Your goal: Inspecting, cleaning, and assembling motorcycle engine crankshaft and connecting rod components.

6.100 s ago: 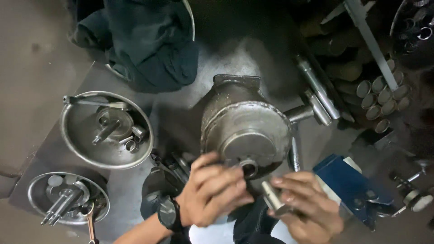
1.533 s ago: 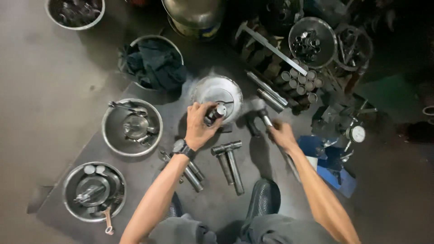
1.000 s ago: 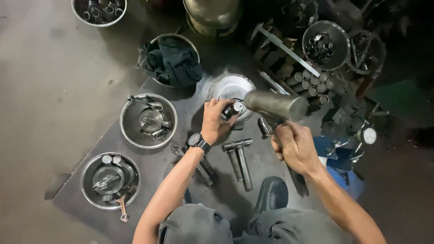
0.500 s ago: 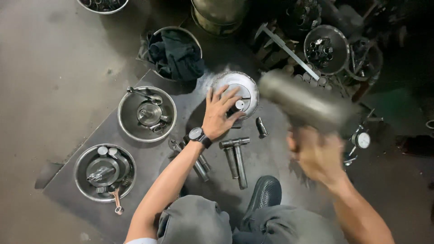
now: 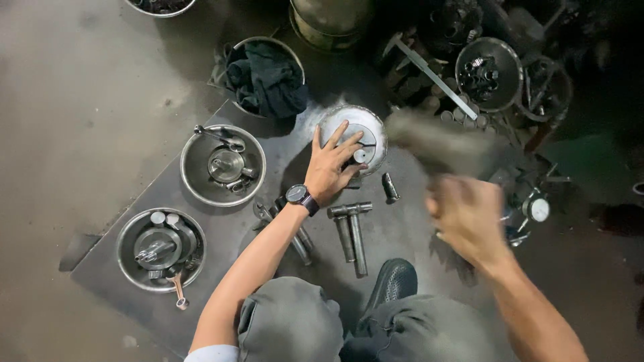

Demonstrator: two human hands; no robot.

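My left hand (image 5: pixel 333 163), with a dark wristwatch on the wrist, rests fingers spread on a round grey metal housing (image 5: pixel 373 127) standing on a dark metal floor plate (image 5: pixel 147 198). A small round part shows at the housing's middle by my fingertips. My right hand (image 5: pixel 467 216) is blurred by motion and grips the handle of a heavy metal hammer (image 5: pixel 433 139). The hammer's head hangs just right of the housing.
Two long bolts (image 5: pixel 351 231) and a short dark pin (image 5: pixel 389 187) lie near my knee. Two steel bowls (image 5: pixel 223 165) (image 5: pixel 161 249) of small parts sit at left. A bowl with a dark rag (image 5: pixel 267 74) is behind. Bolts, a bar and gauges (image 5: pixel 537 209) crowd the right.
My right hand has swung the hammer from high at the right down and left toward the housing. My left hand stays on the housing.
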